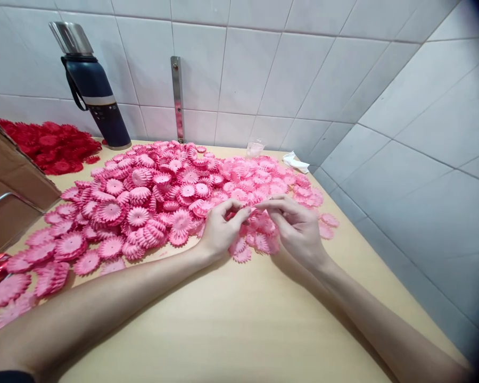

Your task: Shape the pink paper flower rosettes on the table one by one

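Note:
A wide heap of pink flower-shaped petal discs (112,211) covers the back of the table, darker pink at left and paler at right. Over the paler discs (259,242) my left hand (223,226) is closed, thumb and forefinger pinched together. Close beside it, my right hand (297,226) is also closed, its fingertips nearly meeting the left ones. Whatever lies between the fingertips is too small and too close in colour to the heap to make out. Several pale discs lie on the table just below the hands.
A dark blue flask (98,96) with a steel cap stands against the tiled wall. Red petal discs (59,146) are piled behind a cardboard box (11,186) at left. White paper (295,162) and a clear plastic bag (255,148) lie at the back; a wall closes the right side.

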`<action>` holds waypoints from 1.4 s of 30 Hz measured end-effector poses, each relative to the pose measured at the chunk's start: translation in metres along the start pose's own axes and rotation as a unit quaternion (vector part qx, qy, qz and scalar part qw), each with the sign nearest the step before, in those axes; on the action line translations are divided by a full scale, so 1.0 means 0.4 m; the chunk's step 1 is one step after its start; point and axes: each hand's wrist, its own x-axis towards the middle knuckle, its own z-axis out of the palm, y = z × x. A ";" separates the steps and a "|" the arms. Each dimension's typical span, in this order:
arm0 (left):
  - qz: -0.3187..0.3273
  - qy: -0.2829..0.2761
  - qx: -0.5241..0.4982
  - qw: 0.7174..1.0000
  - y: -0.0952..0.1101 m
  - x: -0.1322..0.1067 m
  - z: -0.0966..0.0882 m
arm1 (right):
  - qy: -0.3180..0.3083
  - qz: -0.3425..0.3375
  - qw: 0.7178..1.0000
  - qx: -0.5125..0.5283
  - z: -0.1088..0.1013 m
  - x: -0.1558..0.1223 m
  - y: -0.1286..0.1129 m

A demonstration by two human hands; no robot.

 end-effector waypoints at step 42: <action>0.075 0.012 0.135 0.988 0.002 -0.010 -0.011 | -0.020 -0.098 0.994 -0.054 0.009 -0.005 0.019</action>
